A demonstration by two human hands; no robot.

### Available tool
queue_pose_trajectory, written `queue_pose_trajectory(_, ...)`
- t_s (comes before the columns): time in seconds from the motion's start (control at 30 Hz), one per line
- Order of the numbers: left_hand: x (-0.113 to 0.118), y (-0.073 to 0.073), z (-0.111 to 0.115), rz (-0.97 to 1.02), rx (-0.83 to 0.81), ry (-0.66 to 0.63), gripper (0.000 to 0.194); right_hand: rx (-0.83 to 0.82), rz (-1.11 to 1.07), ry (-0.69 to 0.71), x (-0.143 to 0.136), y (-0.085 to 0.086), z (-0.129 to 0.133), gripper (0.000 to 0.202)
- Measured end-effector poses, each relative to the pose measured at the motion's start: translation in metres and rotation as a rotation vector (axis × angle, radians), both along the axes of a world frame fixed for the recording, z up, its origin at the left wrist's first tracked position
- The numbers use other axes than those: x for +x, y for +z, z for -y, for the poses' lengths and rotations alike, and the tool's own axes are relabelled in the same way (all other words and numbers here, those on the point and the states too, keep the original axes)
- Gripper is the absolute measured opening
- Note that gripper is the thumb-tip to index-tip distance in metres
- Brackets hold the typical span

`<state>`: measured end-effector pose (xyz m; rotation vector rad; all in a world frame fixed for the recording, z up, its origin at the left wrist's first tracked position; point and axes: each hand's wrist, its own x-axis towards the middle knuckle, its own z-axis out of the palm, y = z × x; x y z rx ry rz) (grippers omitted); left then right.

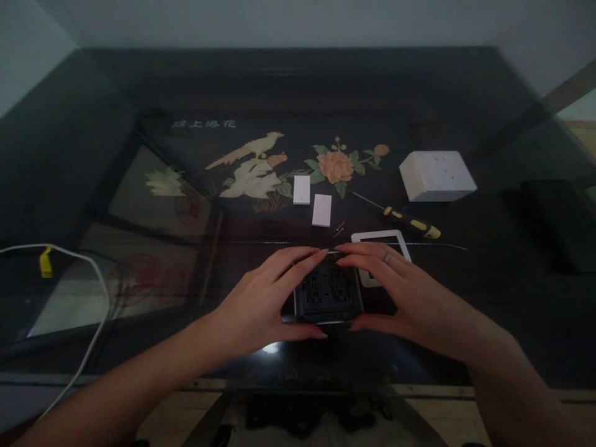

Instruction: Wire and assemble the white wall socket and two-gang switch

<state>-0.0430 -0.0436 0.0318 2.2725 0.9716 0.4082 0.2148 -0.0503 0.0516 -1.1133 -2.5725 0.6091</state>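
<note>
Both hands grip a black square wall switch body (328,290) with a pale edge, near the table's front side. My left hand (267,292) has its fingers on the far edge and its thumb at the near edge on the left. On the right half, my right hand (391,282), with a ring on one finger, takes the same hold. Partly covered by the right hand lies a white square frame (380,234). Beyond the switch are two white rectangular switch caps, a farther cap (302,190) and a nearer cap (321,211), with small brass-coloured screws (339,230) beside them.
A yellow and black screwdriver (412,222) lies right of the caps, its tip toward them. Behind it stands a white box (438,176). A white cable (103,285) with a yellow tag (45,263) runs along the left. The dark glossy table (261,81) reflects its surroundings.
</note>
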Motion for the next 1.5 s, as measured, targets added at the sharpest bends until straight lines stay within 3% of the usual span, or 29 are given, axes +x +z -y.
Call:
queue_pose_trajectory(0.07, 0.0, 0.003, -0.003, 0.073, -0.051, 0.039, 0.068, 0.04, -0.045, -0.021, 0.001, 0.001, -0.002, 0.063)
queue_pose_trajectory(0.17, -0.001, 0.004, -0.011, 0.197, -0.087, 0.127, 0.037, 0.122, -0.115, -0.167, 0.005, 0.0, -0.008, 0.045)
queue_pose_trajectory(0.27, 0.0, -0.002, -0.018, 0.272, -0.101, 0.214, 0.028, 0.163, -0.116, -0.317, 0.01, -0.005, -0.021, 0.025)
queue_pose_trajectory(0.37, 0.002, -0.009, -0.021, 0.315, -0.118, 0.251, 0.023, 0.153, -0.035, -0.344, 0.011, -0.012, -0.038, 0.018)
queue_pose_trajectory(0.57, 0.003, -0.011, -0.018, 0.347, -0.113, 0.202, 0.02, 0.119, 0.115, -0.26, -0.002, -0.021, -0.063, 0.01)
queue_pose_trajectory(0.73, 0.003, -0.012, -0.019, 0.34, -0.107, 0.176, 0.022, 0.108, 0.15, -0.241, -0.005, -0.025, -0.071, 0.006)
queue_pose_trajectory(0.97, 0.001, -0.013, -0.02, 0.382, -0.182, 0.294, 0.029, 0.106, 0.123, -0.229, -0.006, -0.035, -0.075, 0.006)
queue_pose_trajectory(1.1, 0.0, -0.011, -0.022, 0.412, -0.157, 0.332, 0.024, 0.12, 0.073, -0.228, -0.004, -0.021, -0.068, 0.008)
queue_pose_trajectory(1.3, 0.0, -0.003, -0.018, 0.388, 0.077, 0.255, 0.012, 0.164, -0.135, -0.158, -0.025, 0.018, -0.034, 0.007)
queue_pose_trajectory(1.5, 0.001, 0.003, -0.011, 0.388, 0.119, 0.21, 0.008, 0.25, -0.163, -0.05, -0.05, 0.018, -0.015, 0.013)
